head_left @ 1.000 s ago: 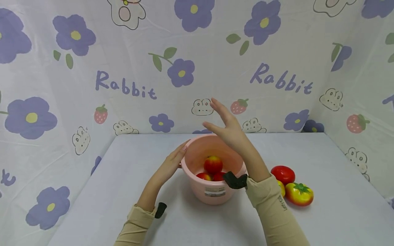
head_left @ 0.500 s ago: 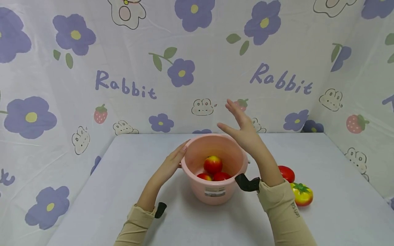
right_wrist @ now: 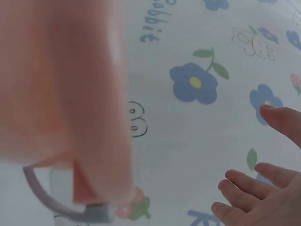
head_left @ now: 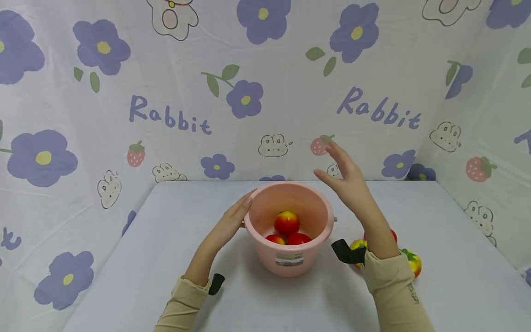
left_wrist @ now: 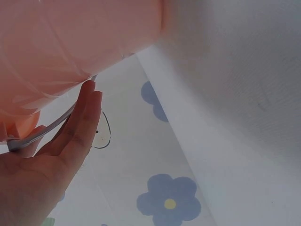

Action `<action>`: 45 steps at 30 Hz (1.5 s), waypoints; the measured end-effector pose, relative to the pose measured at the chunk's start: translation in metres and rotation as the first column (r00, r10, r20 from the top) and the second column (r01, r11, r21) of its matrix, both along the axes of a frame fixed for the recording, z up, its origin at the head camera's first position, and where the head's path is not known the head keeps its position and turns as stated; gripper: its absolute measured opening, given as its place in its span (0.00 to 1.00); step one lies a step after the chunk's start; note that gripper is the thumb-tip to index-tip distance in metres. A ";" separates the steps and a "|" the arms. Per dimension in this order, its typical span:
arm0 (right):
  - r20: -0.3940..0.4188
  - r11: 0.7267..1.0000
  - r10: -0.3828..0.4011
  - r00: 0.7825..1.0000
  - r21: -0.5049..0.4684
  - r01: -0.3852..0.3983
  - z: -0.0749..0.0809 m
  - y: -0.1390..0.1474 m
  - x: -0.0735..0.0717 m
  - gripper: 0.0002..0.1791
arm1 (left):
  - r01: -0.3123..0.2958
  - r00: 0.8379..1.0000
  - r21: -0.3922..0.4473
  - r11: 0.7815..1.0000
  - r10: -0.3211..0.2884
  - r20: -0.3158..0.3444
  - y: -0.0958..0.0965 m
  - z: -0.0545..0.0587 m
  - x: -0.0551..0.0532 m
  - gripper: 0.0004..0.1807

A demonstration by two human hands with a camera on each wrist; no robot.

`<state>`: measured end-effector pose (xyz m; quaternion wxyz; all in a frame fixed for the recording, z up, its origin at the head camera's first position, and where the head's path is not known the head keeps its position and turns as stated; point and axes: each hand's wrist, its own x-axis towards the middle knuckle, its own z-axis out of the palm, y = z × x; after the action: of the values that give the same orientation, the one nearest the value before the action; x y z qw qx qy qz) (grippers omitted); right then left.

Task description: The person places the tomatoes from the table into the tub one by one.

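A pink bucket [head_left: 267,258] stands upright on the table, holding red-and-yellow toy fruits [head_left: 287,223]. My left hand [head_left: 230,220] rests against the bucket's left side near the rim, its fingers fairly straight. In the left wrist view the hand [left_wrist: 56,162] lies along the bucket wall beside a grey wire handle [left_wrist: 49,132]. Up in the air right of the bucket is my right hand [head_left: 350,186], fingers spread and thumb apart, holding nothing. The right wrist view has that hand [right_wrist: 263,200] apart from the bucket wall [right_wrist: 94,94].
Behind my right forearm lie more toy fruits, partly hidden: a red one [head_left: 393,235], a yellow one [head_left: 356,244] and a yellow-red one with a green leafy top [head_left: 415,265]. A white table [head_left: 174,203] meets patterned cloth walls [head_left: 174,83] at back and sides.
My right hand has moved rightward from over the bucket's rim to beyond its right side, its forearm now covering part of the loose fruits. The left hand and bucket stay put.
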<state>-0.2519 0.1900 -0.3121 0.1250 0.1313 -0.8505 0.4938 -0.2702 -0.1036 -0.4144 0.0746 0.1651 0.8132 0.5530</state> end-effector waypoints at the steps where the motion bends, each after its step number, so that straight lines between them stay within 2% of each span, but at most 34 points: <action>1: 0.008 1.000 -0.005 1.000 -0.002 0.005 -0.002 0.003 0.001 0.45 | -0.002 1.000 0.002 1.000 0.002 0.001 0.000 0.000 0.000 0.29; 11: 0.068 0.998 -0.058 0.996 0.003 0.057 -0.021 0.023 0.001 0.46 | -0.001 1.000 0.009 1.000 0.001 0.005 0.000 0.002 0.002 0.28; 20: 0.143 0.996 -0.090 0.986 0.010 0.089 -0.037 0.038 -0.003 0.47 | 0.007 1.000 0.000 1.000 -0.007 0.001 -0.001 0.002 0.000 0.29; 32: 0.238 0.990 -0.143 0.961 0.046 0.136 -0.066 0.058 -0.008 0.48 | -0.016 1.000 -0.006 1.000 0.016 0.017 0.001 0.002 0.002 0.28; 38: 0.288 0.985 -0.173 0.942 0.048 0.167 -0.082 0.069 -0.009 0.49 | -0.021 1.000 -0.006 1.000 0.021 0.017 0.001 0.001 0.001 0.28; 45: 0.319 0.971 -0.237 0.918 0.106 0.213 -0.098 0.081 -0.011 0.49 | -0.013 1.000 -0.019 1.000 0.013 0.006 0.000 0.000 0.000 0.29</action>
<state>-0.2632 0.2711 -0.4105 0.0323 -0.0475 -0.8854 0.4613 -0.2703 -0.1035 -0.4147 0.0750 0.1577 0.8193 0.5461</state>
